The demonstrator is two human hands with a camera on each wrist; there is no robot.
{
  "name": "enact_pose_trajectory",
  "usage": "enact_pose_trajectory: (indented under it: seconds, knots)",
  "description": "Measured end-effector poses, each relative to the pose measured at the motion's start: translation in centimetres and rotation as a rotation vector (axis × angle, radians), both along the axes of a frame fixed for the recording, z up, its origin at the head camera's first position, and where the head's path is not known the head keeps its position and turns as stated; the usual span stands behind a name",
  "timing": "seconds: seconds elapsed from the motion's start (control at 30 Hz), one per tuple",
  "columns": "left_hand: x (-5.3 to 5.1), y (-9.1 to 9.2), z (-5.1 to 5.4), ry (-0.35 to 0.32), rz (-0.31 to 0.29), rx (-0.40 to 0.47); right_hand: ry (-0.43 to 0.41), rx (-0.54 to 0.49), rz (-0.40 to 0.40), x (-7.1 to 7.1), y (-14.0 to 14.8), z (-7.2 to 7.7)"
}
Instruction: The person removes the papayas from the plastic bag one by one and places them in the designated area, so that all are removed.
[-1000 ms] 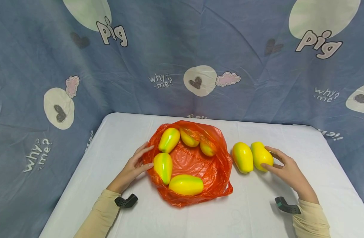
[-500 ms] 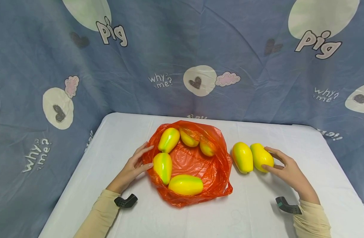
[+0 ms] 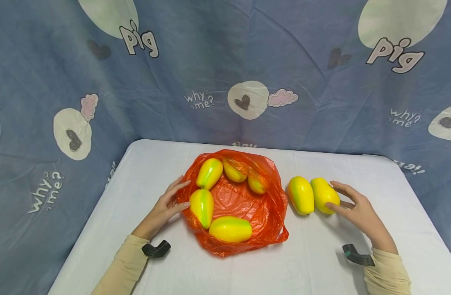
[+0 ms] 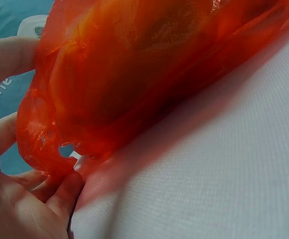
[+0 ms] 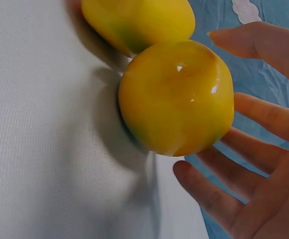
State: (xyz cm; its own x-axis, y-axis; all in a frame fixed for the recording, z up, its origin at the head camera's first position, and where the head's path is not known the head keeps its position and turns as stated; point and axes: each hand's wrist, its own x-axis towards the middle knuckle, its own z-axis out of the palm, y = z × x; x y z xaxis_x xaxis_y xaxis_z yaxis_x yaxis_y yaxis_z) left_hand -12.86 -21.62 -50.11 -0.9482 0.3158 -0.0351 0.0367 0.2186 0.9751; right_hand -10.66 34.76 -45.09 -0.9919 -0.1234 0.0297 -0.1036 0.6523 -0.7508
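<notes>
A red plastic bag [image 3: 240, 205] lies spread with its mouth up, holding several yellow-green papayas [image 3: 230, 229], glossy like models. At its left rim rests my left hand [image 3: 166, 205], fingers spread with a gap between thumb and forefinger. The left wrist view shows the bag's thin film [image 4: 40, 134] lying against those fingers. Two more papayas stand side by side right of the bag: an inner one [image 3: 301, 196] and an outer one [image 3: 324, 196]. Around the right side of the outer papaya [image 5: 177, 99] my right hand [image 3: 356, 207] is spread; its thumb stands apart from the fruit in the right wrist view.
A white cloth covers the table [image 3: 262, 274]. Behind it hangs a blue printed curtain [image 3: 173, 73], which also runs down the left side. Each wrist carries a black camera mount, one left [image 3: 156, 249] and one right [image 3: 356, 256].
My right hand has shifted very slightly to the right, and the outer papaya has moved a little down and right. The left hand and the bag look the same.
</notes>
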Motion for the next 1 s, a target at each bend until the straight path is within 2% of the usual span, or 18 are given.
enact_pose_trajectory:
  seconds: [0.13, 0.33, 0.53, 0.87, 1.0]
  knots:
    - [0.0, 0.0, 0.0, -0.001, 0.000, -0.004, 0.062, -0.014, -0.010, 0.0, 0.0, -0.1]
    - [0.1, 0.0, 0.1, 0.003, -0.002, -0.003, 0.175, -0.039, -0.068, 0.1, -0.1, 0.1]
    - [0.1, 0.1, 0.3, -0.002, -0.001, -0.005, 0.255, -0.077, -0.079, 0.2, -0.8, 0.8]
    - [0.2, 0.1, 0.4, -0.006, -0.002, -0.004, 0.299, -0.130, 0.059, 0.3, -3.8, 2.7]
    - [0.1, 0.1, 0.3, -0.012, -0.004, -0.001, 0.272, -0.133, 0.122, 0.1, -5.4, 3.3]
